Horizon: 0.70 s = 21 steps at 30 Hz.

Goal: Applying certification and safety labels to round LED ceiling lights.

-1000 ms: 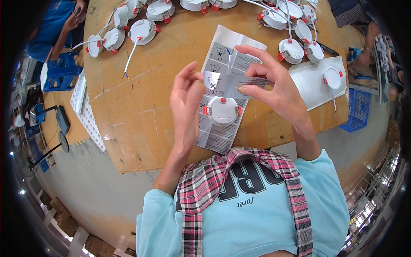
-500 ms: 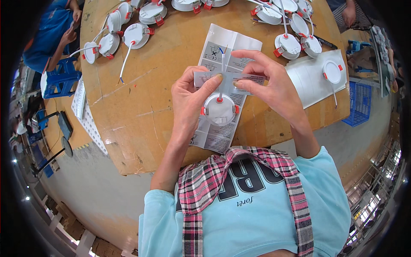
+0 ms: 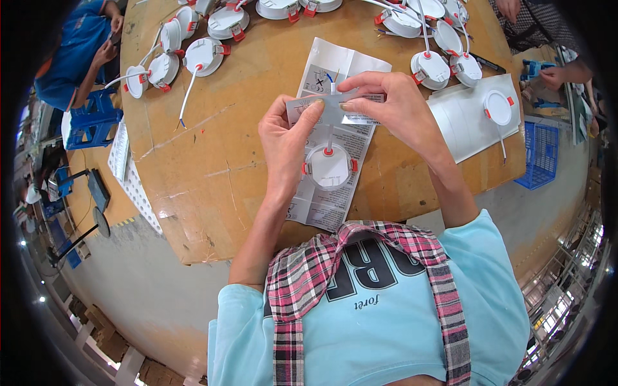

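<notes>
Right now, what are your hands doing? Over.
Left hand and right hand pinch small grey label strip. Round white lamp lies on printed leaflet below. Nothing blocking.

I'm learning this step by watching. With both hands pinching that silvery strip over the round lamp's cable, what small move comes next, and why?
Probably fold the silvery strip around the white cable. The left hand and right hand pinch its two ends above the round lamp, and the cable rises behind the strip's middle, so closing the ends together would wrap it.

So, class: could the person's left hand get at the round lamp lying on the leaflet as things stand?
Probably yes. The lamp lies open on the leaflet just beside the left hand, nothing over it. But that hand and the right hand pinch a strip, so it must let go first.
</notes>
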### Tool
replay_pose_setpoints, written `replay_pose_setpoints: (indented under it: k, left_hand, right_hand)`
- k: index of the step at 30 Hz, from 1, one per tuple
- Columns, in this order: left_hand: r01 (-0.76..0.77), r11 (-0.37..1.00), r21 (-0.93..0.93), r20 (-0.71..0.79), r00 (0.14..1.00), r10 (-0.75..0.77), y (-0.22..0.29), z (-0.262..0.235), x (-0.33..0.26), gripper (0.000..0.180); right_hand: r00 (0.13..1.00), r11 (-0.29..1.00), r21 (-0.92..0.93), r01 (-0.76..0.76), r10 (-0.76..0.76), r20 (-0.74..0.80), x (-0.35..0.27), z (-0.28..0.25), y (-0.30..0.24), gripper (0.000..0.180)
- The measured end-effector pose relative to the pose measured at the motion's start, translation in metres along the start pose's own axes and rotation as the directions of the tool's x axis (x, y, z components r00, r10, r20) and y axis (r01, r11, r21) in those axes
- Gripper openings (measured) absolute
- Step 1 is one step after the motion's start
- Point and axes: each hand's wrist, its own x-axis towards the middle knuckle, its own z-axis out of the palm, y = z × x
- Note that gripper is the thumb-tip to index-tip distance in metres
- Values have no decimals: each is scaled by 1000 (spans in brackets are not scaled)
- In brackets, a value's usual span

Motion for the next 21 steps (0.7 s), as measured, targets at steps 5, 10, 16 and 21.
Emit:
replay_pose_setpoints:
  k: [5, 10, 16, 21]
  left_hand:
    - [22, 1000, -22, -7, 1000, -22, -3, 0, 3, 16]
    - [13, 1000, -16, 7, 1000, -13, -1, 2, 3, 15]
    - [53, 998, -18, 9, 999, -53, -1, 0, 3, 14]
    - [34, 998, -50, 10, 999, -34, -4, 0, 4, 14]
  right_hand:
    - [1000, 1000, 7, -28, 28, 4, 1, 2, -1, 26]
    - [1000, 1000, -26, 18, -18, -9, -1, 3, 2, 25]
    - [1000, 1000, -3, 9, -9, -18, -1, 4, 2, 24]
    - [1000, 1000, -12, 2, -2, -15, -2, 4, 0, 24]
